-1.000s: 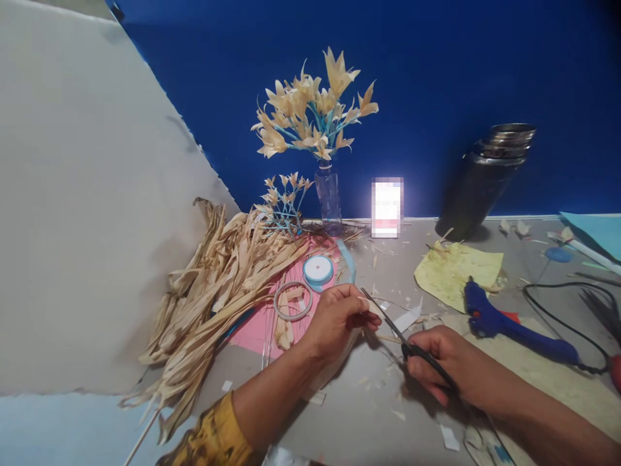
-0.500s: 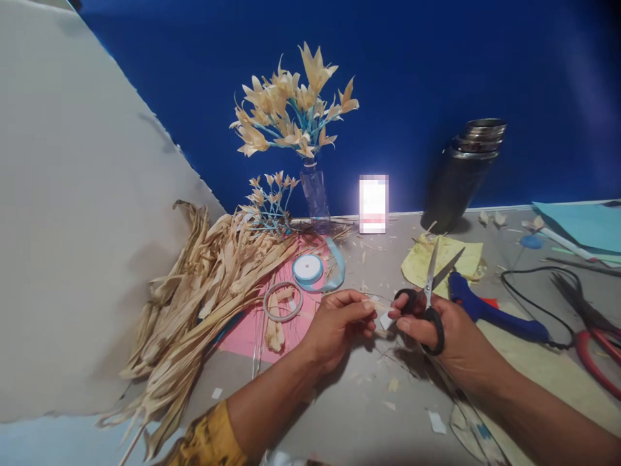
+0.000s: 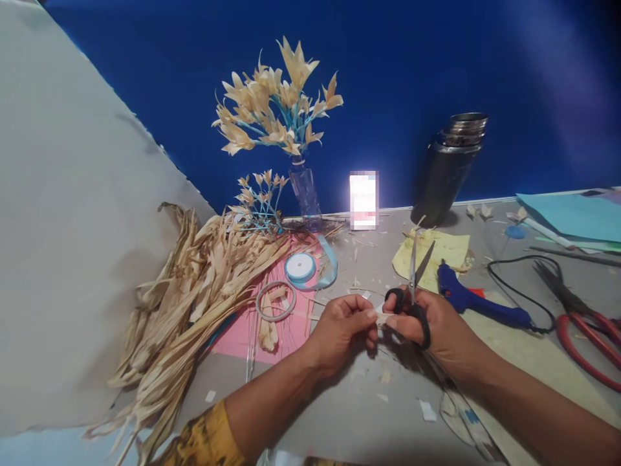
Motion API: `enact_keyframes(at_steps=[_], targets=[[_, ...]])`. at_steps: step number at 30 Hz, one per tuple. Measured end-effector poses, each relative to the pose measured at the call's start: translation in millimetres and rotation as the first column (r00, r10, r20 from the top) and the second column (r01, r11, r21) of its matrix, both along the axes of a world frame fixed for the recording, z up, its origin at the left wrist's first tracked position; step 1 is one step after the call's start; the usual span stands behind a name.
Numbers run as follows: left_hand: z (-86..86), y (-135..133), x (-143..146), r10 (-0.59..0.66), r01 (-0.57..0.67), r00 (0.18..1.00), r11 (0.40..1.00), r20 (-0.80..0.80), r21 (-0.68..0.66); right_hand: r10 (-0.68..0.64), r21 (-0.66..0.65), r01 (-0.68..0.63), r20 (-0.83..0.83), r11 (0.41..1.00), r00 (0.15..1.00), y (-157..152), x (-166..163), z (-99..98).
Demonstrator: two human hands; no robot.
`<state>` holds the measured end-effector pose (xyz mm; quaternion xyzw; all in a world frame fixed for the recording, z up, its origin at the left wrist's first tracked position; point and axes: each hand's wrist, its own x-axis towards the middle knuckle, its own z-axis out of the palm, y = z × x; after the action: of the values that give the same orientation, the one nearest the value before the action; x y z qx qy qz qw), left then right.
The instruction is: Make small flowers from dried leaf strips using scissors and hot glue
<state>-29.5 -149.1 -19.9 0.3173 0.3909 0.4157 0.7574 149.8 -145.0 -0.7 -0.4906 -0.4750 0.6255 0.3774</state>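
Note:
My left hand [image 3: 342, 330] is closed in a pinch on one end of a small pale strip [image 3: 383, 318], which looks like corn husk. Opposite it, my right hand [image 3: 444, 327] has black-handled scissors [image 3: 413, 275] hooked on its fingers, the blades parted and pointing up, away from me. The right thumb and a fingertip also meet at the strip's other end. Left of my hands, a grey ring [image 3: 259, 309] and a light-blue ribbon spool [image 3: 299, 266] lie on pink paper [image 3: 233, 340].
Dried corn husks [image 3: 160, 336] are heaped at left. Husk flowers [image 3: 272, 97] stand in a clear bottle [image 3: 305, 194]. A dark flask [image 3: 446, 175] is behind. At right lie a blue glue gun [image 3: 485, 305] with its cord and red-handled shears [image 3: 577, 323]. Scraps litter the grey table [image 3: 334, 414].
My right hand has moved closer to the left, its thumb now at the strip between them. The scissors stay on its fingers. The whole view has shifted slightly, so the background sits further left.

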Motion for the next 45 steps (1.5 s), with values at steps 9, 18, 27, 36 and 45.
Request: enact_keyframes(at_steps=[9,18,27,36,45], targets=[[-1.3,-5.9,4.2,-0.078,0.079,0.995,0.997,0.065,-0.01,0.028,-0.038,-0.033,-0.118,0.999,0.993,-1.5,-2.1,-3.7],[0.3,0.9,-2.4,-0.162,0.156,0.928,0.987,0.334,0.044,0.063,-0.107,-0.108,-0.353,0.988,0.933,0.1,-2.3,-6.5],[2.3,-2.2,-1.2,-0.052,0.051,0.999,0.998,0.009,0.039,-0.01,-0.067,-0.002,-0.179,0.998,0.984,1.6,1.4,1.7],[9.8,13.5,-6.0,0.277,-0.271,0.948,0.961,0.159,-0.062,-0.093,-0.14,0.071,-0.158,0.988,0.983,8.6,3.0,-17.6],[10.1,13.6,-11.2,0.332,-0.329,0.929,0.943,0.167,-0.045,0.047,0.086,-0.053,0.066,0.995,0.997,9.7,-3.0,-18.8]])
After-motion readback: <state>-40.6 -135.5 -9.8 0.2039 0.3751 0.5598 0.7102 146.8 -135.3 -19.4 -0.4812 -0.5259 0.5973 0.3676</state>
